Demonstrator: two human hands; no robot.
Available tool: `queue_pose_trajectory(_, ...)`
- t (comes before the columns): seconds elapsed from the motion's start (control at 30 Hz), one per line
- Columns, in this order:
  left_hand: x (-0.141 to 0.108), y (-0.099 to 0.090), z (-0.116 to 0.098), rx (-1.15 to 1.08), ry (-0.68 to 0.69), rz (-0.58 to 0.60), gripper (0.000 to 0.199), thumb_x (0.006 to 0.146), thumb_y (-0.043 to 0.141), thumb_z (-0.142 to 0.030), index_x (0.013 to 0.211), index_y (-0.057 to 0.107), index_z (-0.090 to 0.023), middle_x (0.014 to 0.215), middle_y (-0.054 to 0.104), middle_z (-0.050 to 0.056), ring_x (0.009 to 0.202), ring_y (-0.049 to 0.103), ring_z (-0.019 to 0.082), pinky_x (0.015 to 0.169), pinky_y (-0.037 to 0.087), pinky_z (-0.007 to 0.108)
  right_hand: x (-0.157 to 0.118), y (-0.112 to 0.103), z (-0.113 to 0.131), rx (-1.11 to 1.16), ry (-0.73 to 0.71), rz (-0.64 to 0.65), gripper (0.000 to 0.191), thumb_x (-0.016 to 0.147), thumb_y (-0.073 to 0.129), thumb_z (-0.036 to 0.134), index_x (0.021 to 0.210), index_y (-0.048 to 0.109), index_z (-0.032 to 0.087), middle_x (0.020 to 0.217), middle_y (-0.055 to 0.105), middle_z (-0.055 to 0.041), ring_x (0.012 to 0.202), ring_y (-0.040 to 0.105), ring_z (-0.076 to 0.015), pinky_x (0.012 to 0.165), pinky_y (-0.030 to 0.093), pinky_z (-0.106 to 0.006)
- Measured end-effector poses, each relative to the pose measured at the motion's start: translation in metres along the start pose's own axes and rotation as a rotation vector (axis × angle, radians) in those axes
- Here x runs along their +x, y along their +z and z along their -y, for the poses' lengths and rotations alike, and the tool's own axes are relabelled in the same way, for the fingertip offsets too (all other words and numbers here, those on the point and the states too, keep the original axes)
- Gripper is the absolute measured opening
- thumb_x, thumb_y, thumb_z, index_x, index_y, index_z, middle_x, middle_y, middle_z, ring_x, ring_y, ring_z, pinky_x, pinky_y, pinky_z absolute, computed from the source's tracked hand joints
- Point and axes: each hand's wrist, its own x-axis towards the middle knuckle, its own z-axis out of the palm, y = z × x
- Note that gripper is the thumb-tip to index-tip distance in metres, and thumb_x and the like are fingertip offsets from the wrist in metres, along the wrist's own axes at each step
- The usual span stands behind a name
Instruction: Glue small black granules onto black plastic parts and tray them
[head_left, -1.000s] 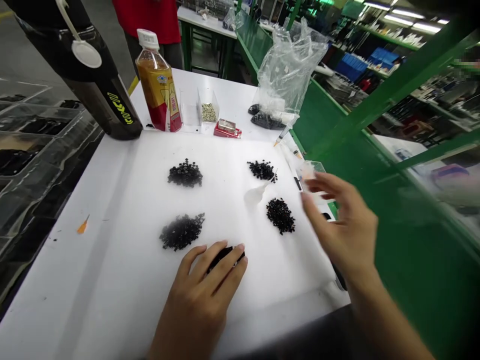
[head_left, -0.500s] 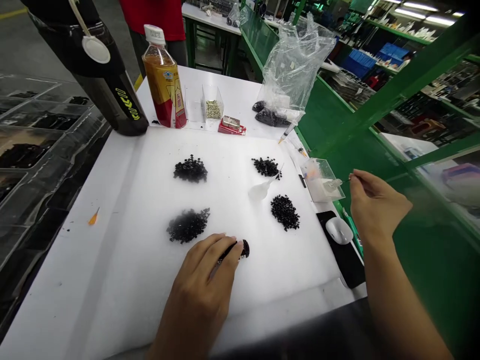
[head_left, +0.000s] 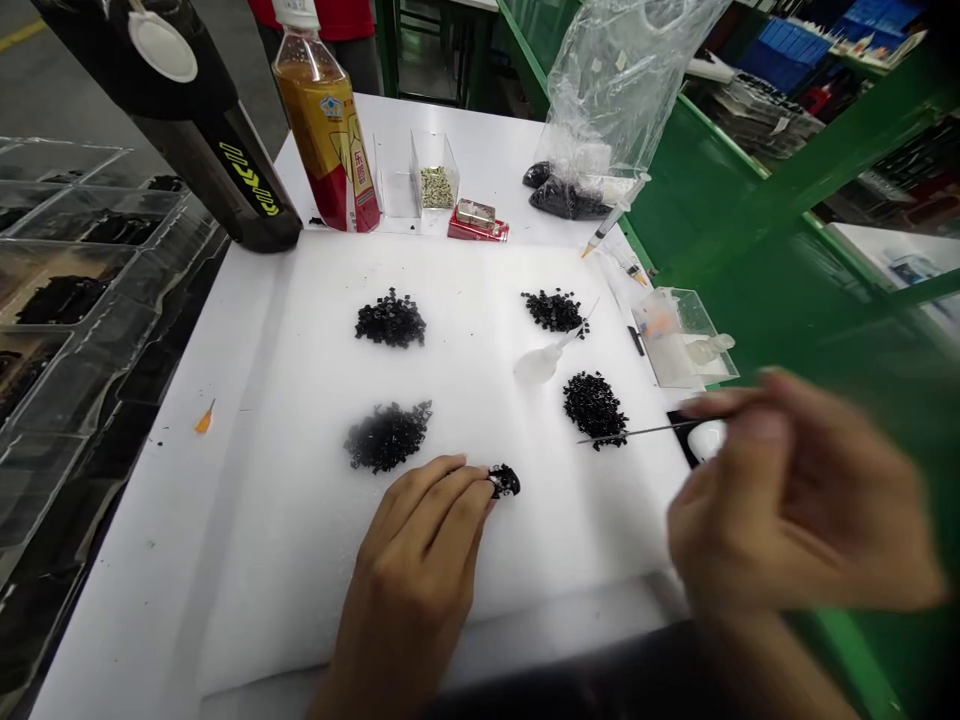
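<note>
My left hand [head_left: 409, 565] rests on a white foam pad [head_left: 300, 560], its fingertips pinching a small black part [head_left: 504, 481]. My right hand [head_left: 795, 500], blurred by motion, holds a thin metal pick [head_left: 645, 433] between finger and thumb. The pick's tip points left, just beside a heap of black granules [head_left: 595, 408]. Three more black heaps lie on the pad, at the far left [head_left: 390, 321], far right [head_left: 553, 311] and near left [head_left: 388, 436]. A white dropper bottle [head_left: 541, 362] lies on its side between the right-hand heaps.
A transparent acrylic box [head_left: 679, 340] and a partly hidden white mouse [head_left: 706, 438] sit by the pad's right edge. Behind it stand a drinks bottle [head_left: 326, 130], a brass-parts box [head_left: 435, 175], a syringe [head_left: 615, 215] and a plastic bag [head_left: 622, 90]. A person in red [head_left: 311, 12] stands beyond.
My right hand has swung left from beside the acrylic box, bringing the pick over the pad. The small black part is still in my left fingertips, and the view has tilted slightly.
</note>
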Motion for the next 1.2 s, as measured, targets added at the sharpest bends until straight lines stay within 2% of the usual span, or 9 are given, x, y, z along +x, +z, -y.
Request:
queue_pose_trajectory(0.1, 0.002, 0.000, -0.002, 0.000, -0.014, 0.012, 0.026, 0.096, 0.061, -0.001, 0.119, 0.070, -0.010, 0.117, 0.074, 0.009, 0.121, 0.064, 0.023, 0.108, 0.055, 0.042, -0.026, 0.021, 0.017, 0.088, 0.021, 0.077, 0.039, 0.090, 0.070, 0.000, 0.123, 0.074, 0.021, 0.097, 0.074, -0.0044, 0.078, 0.074, -0.0197, 0.068, 0.065, -0.036)
queue_pose_trajectory(0.2, 0.002, 0.000, -0.002, 0.003, -0.019, 0.004, 0.025, 0.096, 0.062, -0.001, 0.118, 0.070, -0.009, 0.116, 0.075, 0.009, 0.119, 0.064, 0.023, 0.107, 0.056, 0.042, -0.037, 0.027, 0.017, 0.100, 0.011, 0.159, 0.046, 0.089, 0.069, -0.002, 0.129, 0.071, 0.022, 0.099, 0.075, -0.0040, 0.080, 0.074, -0.0195, 0.071, 0.065, -0.038)
queue_pose_trajectory(0.33, 0.001, 0.001, -0.003, 0.011, -0.023, 0.000, 0.024, 0.096, 0.063, -0.001, 0.117, 0.070, -0.008, 0.114, 0.075, 0.009, 0.118, 0.065, 0.023, 0.106, 0.057, 0.042, -0.037, 0.026, 0.014, 0.099, -0.046, 0.192, 0.049, 0.088, 0.068, -0.005, 0.129, 0.070, 0.022, 0.099, 0.075, -0.0035, 0.078, 0.074, -0.0197, 0.067, 0.063, -0.037)
queue_pose_trajectory(0.63, 0.003, 0.000, -0.002, -0.009, -0.037, 0.002, 0.025, 0.095, 0.063, -0.001, 0.117, 0.071, -0.009, 0.114, 0.075, 0.009, 0.117, 0.065, 0.023, 0.105, 0.057, 0.042, -0.039, 0.028, 0.014, 0.086, -0.038, 0.185, 0.050, 0.086, 0.069, -0.005, 0.128, 0.071, 0.021, 0.100, 0.076, -0.0039, 0.077, 0.075, -0.0205, 0.066, 0.063, -0.038)
queue_pose_trajectory(0.83, 0.001, -0.001, -0.002, -0.010, -0.032, 0.001, 0.027, 0.094, 0.064, 0.000, 0.118, 0.071, -0.009, 0.115, 0.076, 0.009, 0.117, 0.065, 0.023, 0.105, 0.058, 0.043, -0.037, 0.022, 0.013, 0.096, 0.020, 0.156, 0.044, 0.089, 0.069, 0.001, 0.127, 0.072, 0.022, 0.098, 0.075, -0.0046, 0.078, 0.074, -0.0206, 0.068, 0.063, -0.039)
queue_pose_trajectory(1.03, -0.001, -0.003, -0.003, -0.122, -0.067, 0.030, 0.026, 0.092, 0.064, 0.004, 0.112, 0.072, -0.011, 0.119, 0.072, 0.009, 0.116, 0.063, 0.022, 0.104, 0.059, 0.041, -0.042, 0.014, 0.012, 0.127, 0.022, 0.125, 0.036, 0.091, 0.068, 0.004, 0.122, 0.074, 0.020, 0.094, 0.075, -0.0053, 0.071, 0.071, -0.0194, 0.058, 0.060, -0.036)
queue_pose_trajectory(1.2, 0.003, -0.005, -0.003, -0.191, -0.078, 0.069, 0.025, 0.092, 0.061, 0.006, 0.108, 0.070, -0.011, 0.120, 0.070, 0.009, 0.117, 0.059, 0.020, 0.102, 0.060, 0.037, -0.045, 0.010, 0.011, 0.124, 0.017, 0.251, 0.043, 0.092, 0.068, 0.002, 0.130, 0.069, 0.023, 0.101, 0.075, -0.0039, 0.077, 0.073, -0.0193, 0.062, 0.062, -0.036)
